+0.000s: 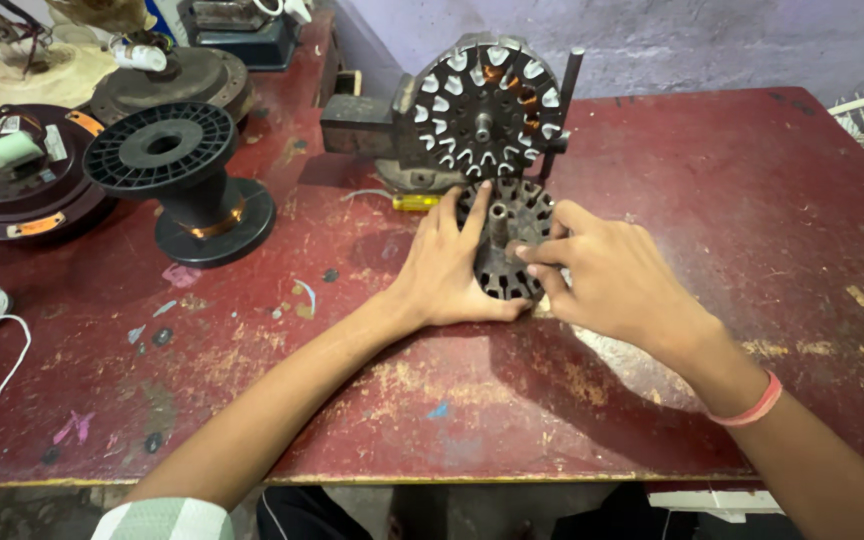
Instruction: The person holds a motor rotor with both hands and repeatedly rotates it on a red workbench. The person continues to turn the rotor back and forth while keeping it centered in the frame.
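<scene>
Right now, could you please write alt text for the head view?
Two bare hands, left hand and right hand, rest on a slotted metal stator lying flat on a worn red table. Behind it a second stator stands upright; a black spool sits to the left.

Two slotted stator cores are showing: one (505, 240) lying mid-tabletop, one (484, 108) standing near the far edge. One black spool (180, 175) is sitting far-left.

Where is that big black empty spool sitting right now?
The black spool stands upright on the left side of the red table in the head view, left of the round metal winding wheel and well clear of both hands.
</scene>
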